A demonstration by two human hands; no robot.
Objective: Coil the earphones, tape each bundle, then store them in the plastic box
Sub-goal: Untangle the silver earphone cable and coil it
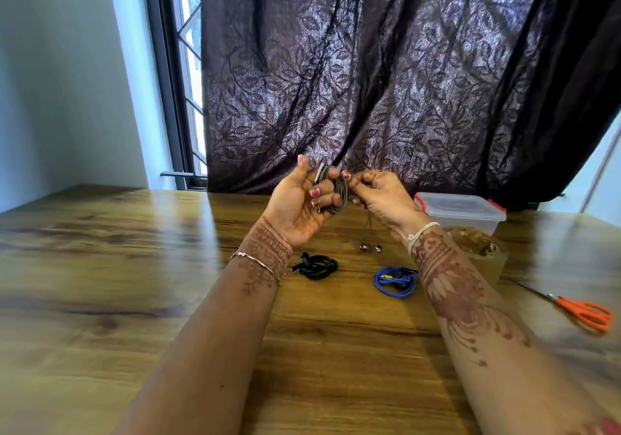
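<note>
Above the middle of the wooden table (100,266), the left hand (295,206) held a coil of grey earphone cable (339,196) looped round its curled fingers, while the right hand (383,196) pinched the coil's right edge, its earbuds (369,248) dangling below. On the table beneath lay a black earphone bundle (317,266) and, to its right, a blue earphone bundle (396,281). At the far right stood a clear plastic box with red clips (460,211), a roll of brown tape (477,244) just in front, and orange-handled scissors (584,313) nearer.

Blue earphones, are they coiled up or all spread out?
Coiled up. The blue earphones lie in a small looped bundle on the table.
</note>
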